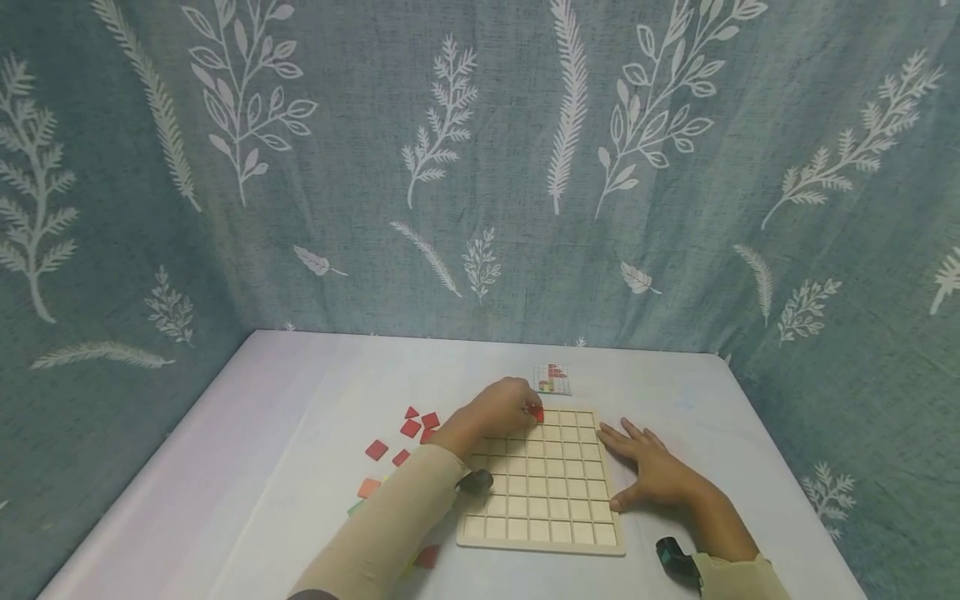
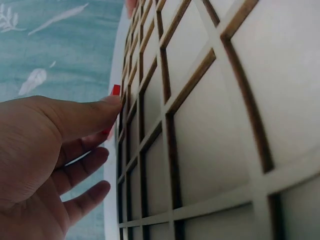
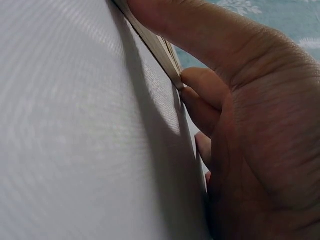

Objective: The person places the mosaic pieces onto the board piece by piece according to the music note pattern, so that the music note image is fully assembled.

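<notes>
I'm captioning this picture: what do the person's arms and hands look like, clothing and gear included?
The left hand and right hand wear no gloves. The left sleeve and right sleeve are plain beige, ending short of the hands. A left wrist device and a right wrist device, both black, sit near the sleeve ends; any markings are too small to read.
</notes>
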